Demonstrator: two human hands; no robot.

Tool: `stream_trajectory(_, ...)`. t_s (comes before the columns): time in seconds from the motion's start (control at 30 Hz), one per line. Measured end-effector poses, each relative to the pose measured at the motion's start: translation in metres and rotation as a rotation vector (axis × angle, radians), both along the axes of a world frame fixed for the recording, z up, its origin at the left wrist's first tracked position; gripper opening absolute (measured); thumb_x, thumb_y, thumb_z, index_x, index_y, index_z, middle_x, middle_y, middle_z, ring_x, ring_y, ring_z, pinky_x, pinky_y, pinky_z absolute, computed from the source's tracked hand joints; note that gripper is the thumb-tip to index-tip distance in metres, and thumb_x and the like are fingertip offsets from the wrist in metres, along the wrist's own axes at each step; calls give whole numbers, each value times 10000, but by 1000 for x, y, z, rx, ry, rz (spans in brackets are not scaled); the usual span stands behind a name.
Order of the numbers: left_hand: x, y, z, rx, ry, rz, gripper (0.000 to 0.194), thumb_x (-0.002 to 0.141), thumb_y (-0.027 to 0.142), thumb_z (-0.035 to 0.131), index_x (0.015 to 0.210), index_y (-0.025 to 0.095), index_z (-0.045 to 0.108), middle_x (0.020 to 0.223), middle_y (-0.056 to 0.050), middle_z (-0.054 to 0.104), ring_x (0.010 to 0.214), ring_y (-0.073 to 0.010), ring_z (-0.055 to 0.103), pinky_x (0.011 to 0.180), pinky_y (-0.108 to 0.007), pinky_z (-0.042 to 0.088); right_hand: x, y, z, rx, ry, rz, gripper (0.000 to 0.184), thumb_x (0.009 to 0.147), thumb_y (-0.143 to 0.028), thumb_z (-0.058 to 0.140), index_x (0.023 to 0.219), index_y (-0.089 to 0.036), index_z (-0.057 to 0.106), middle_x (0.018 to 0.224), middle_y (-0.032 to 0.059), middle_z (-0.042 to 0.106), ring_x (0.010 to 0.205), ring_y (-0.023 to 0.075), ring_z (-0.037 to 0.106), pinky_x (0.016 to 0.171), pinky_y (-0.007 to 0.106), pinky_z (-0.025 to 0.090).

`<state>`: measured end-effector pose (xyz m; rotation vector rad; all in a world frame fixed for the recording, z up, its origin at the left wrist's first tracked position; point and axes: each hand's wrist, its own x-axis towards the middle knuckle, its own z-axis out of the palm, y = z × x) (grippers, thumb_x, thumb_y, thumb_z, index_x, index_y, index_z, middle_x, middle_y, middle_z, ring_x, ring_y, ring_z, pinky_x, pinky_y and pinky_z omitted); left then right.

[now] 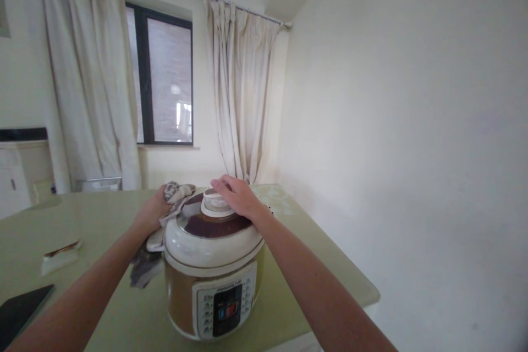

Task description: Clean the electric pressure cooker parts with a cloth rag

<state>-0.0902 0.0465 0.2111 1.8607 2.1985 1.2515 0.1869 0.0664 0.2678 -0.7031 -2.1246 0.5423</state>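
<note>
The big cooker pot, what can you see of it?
The rounded white-and-brown electric cooker stands upright on the green tabletop. Its glossy lid is on, with a dark brown top and pale round knob. The front panel has small buttons around a dark display. The right hand rests at the knob; the left holds a patterned cloth against the lid's edge.

Between the right forearm and the wall, a strip of green table gives a hand some way. At the cooker's left side, the hanging cloth and left forearm make obstacle. Behind the cooker, the room seems narrow, but the view is partly blocked.
</note>
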Motion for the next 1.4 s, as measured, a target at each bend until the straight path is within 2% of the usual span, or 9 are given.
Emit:
stream_trajectory(0.2, 3, -60, -11, 167, -178, 3, 533, 755, 544, 629, 1185, 228, 636, 1102, -114, 794, 1026, -343, 750, 910, -423, 583, -3, 3, -1, 21, 26, -1, 513, 1034, -686, 494, 922, -224, 689, 881, 14, 719, 876, 193, 643, 812, 294, 416)
stream_trajectory(0.43, 78, -127, 16, 123, -32, -84, 499, 821, 526, 673, 1238, 255, 640, 1159, -83, 788, 1041, -322, 741, 903, -425, 571, -4, 10, -5, -24, 101, 68, 560, 1029, -719, 442, 896, -229, 677, 900, 15, 710, 912, 213, 645, 864, 327, 442)
stream_trajectory(0.53, 96, -116, 35, 69, 64, -160, 478, 794, 420, 679, 1236, 240, 641, 1191, -97, 774, 1060, -330, 724, 927, -437, 551, -4, 13, -7, -50, 162, 94, 607, 1028, -748, 388, 938, -231, 696, 960, 27, 718, 970, 227, 643, 929, 349, 452)
stream_trajectory(0.67, 84, -78, 53, -27, -83, -371, 568, 713, 400, 725, 1241, 206, 644, 1168, -80, 787, 1058, -313, 728, 971, -438, 563, -4, 15, -7, -61, 179, 81, 653, 1021, -774, 351, 975, -231, 710, 1013, 49, 724, 1033, 243, 647, 988, 374, 448)
stream_trajectory(0.77, 72, -57, 59, -101, -214, -507, 648, 639, 416, 794, 1233, 191, 667, 1174, -69, 798, 1093, -313, 732, 1029, -440, 563, -5, 16, -6, -75, 138, 65, 660, 1014, -789, 353, 997, -242, 722, 1050, 55, 736, 1066, 254, 653, 1021, 393, 444)
stream_trajectory(1.0, 58, -41, 60, -175, -325, -594, 835, 554, 533, 907, 1284, 184, 702, 1297, -111, 773, 1263, -360, 682, 1184, -490, 472, -5, 20, -5, -105, 93, 58, 731, 989, -839, 335, 1017, -227, 734, 1135, 91, 754, 1132, 274, 657, 1071, 422, 431)
stream_trajectory(1.1, 52, -32, 55, -188, -344, -570, 759, 551, 591, 900, 1194, 209, 767, 1252, -106, 793, 1264, -370, 684, 1184, -481, 476, -4, 21, -5, -110, 103, 54, 740, 979, -849, 345, 1012, -220, 733, 1110, 84, 753, 1106, 263, 659, 1048, 409, 434)
stream_trajectory(1.27, 57, -21, 47, -59, -309, -285, 551, 595, 586, 781, 991, 203, 799, 1104, -85, 829, 1140, -363, 733, 1077, -450, 552, -3, 18, -5, -98, 107, 76, 700, 993, -817, 371, 1003, -212, 723, 1083, 65, 738, 1087, 246, 647, 1034, 392, 427)
stream_trajectory(1.4, 66, -31, 48, -50, -309, -300, 550, 604, 564, 769, 1011, 197, 800, 1054, -72, 835, 1094, -355, 743, 1027, -432, 577, -2, 16, -5, -65, 96, 89, 645, 1002, -789, 398, 982, -218, 698, 1005, 35, 721, 1023, 227, 640, 996, 364, 436)
